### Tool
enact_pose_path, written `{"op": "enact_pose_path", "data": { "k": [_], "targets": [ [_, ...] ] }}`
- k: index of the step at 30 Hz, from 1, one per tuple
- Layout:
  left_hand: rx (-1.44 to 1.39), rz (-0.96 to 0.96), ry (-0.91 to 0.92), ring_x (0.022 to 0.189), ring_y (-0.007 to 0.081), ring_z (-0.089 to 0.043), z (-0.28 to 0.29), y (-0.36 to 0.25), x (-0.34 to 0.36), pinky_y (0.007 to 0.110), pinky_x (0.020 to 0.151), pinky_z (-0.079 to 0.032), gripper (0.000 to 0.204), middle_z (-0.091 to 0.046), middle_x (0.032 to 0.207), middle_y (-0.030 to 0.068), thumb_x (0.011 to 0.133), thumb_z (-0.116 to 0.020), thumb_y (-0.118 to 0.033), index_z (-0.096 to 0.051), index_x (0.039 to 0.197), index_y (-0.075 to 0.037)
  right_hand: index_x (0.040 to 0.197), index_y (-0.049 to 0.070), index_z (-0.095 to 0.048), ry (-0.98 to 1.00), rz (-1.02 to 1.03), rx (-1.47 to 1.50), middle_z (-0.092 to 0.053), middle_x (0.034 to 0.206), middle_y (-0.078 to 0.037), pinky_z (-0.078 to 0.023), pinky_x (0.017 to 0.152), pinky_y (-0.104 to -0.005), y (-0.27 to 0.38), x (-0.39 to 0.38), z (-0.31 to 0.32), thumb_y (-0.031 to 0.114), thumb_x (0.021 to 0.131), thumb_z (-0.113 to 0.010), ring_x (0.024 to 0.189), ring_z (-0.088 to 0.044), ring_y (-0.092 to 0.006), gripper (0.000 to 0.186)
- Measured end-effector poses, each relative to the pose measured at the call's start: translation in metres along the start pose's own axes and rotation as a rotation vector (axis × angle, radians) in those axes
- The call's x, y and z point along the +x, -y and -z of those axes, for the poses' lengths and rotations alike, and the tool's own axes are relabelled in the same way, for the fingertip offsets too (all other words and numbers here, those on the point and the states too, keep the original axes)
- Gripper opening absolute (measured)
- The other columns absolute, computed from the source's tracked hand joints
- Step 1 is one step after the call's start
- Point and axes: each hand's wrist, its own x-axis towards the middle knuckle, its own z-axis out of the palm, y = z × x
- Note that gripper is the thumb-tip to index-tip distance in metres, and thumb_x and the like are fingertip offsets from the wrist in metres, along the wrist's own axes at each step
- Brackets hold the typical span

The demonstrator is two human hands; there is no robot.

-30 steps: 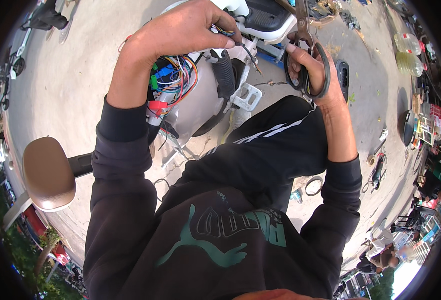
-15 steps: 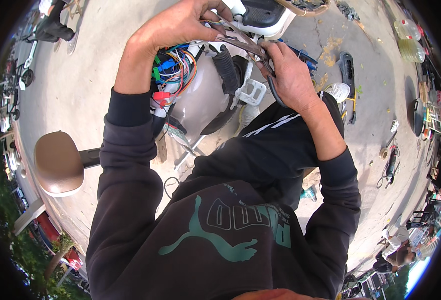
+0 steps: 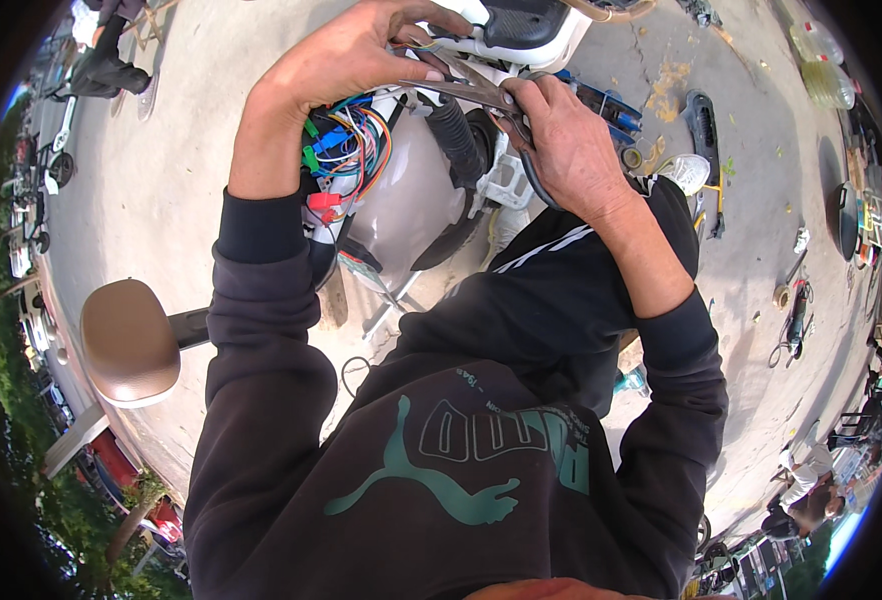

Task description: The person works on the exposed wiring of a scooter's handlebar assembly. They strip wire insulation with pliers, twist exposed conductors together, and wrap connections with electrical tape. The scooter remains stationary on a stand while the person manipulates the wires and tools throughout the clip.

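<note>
My right hand (image 3: 573, 145) grips a pair of scissors (image 3: 476, 92). Their dark blades are spread apart and point left toward my left hand (image 3: 356, 58). That hand is curled round a few thin coloured wires (image 3: 419, 44) at the blades; its inner fingertips are partly hidden. Below the left wrist hangs a bundle of coloured wires (image 3: 369, 150) with a blue connector (image 3: 333, 138), a green connector (image 3: 310, 157) and a red connector (image 3: 324, 203). Beside it are a pale, smooth vehicle body panel (image 3: 406, 195) and a black ribbed strut (image 3: 457, 138).
A white bracket (image 3: 509, 180) sits beneath the scissors. A brown padded seat (image 3: 131, 340) stands out at the left. On the concrete at right lie a black elongated part (image 3: 702, 125), a corded tool (image 3: 798, 315) and plastic bottles (image 3: 827, 82). Another person's legs (image 3: 106, 70) show far left.
The scissors and my right hand have shifted slightly left, nearer the left hand. The whole view has tilted a little; the left hand keeps its place by the wires.
</note>
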Motion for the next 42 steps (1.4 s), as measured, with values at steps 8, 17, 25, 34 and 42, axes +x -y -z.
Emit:
{"op": "enact_pose_path", "data": {
  "k": [8,17,25,34,42],
  "targets": [
    [-0.146,0.027,0.029,0.082,0.0105,-0.066,0.002,0.007,0.005,0.027,0.075,-0.054,0.05,-0.072,0.092,0.006,0.086,-0.071,0.007,-0.061,0.134,0.001,0.122,0.009,-0.057,-0.001,-0.01,0.008,-0.06,0.1,-0.016,-0.054,0.081,-0.0464,-0.001,0.001,-0.002,0.02,0.093,-0.07,0.101,-0.064,-0.0371,0.034],
    [-0.159,0.015,0.004,0.083,0.0107,-0.067,0.007,0.007,0.005,0.026,0.076,-0.054,0.049,-0.074,0.092,0.0078,0.086,-0.07,0.01,-0.06,0.133,0.002,0.12,0.007,-0.057,-0.025,-0.014,0.014,-0.061,0.102,-0.017,-0.055,0.075,-0.0476,0.002,0.006,-0.003,0.021,0.096,-0.068,0.092,-0.065,-0.0402,0.03],
    [-0.355,0.001,-0.003,0.09,0.0131,-0.069,0.0,-0.001,0.002,0.028,0.084,-0.056,0.044,-0.075,0.1,0.0106,0.089,-0.071,0.008,-0.06,0.132,0.003,0.113,0.008,-0.058,-0.121,-0.049,0.108,-0.064,0.093,-0.017,-0.055,0.07,-0.0488,0.001,0.003,-0.008,0.029,0.095,-0.069,0.079,-0.067,-0.0419,0.03],
    [-0.131,-0.082,-0.122,0.09,0.0141,-0.069,-0.008,0.009,-0.006,0.03,0.086,-0.054,0.02,-0.076,0.093,0.0074,0.087,-0.079,-0.011,-0.078,0.104,-0.001,0.13,0.003,-0.062,-0.027,-0.487,1.044,-0.072,0.09,-0.01,-0.054,0.071,-0.0324,0.0,0.014,0.001,0.027,0.103,-0.065,0.075,-0.069,-0.0211,0.037],
    [0.068,-0.039,-0.069,0.094,0.0127,-0.069,-0.003,0.011,-0.004,0.028,0.09,-0.054,0.017,-0.076,0.098,0.0057,0.087,-0.077,-0.004,-0.077,0.104,0.0,0.133,0.0,-0.061,0.064,-0.448,1.484,-0.072,0.1,-0.012,-0.057,0.076,-0.0299,0.019,0.044,0.006,0.014,0.095,-0.07,0.083,-0.071,-0.0177,0.041]
  ]
}}
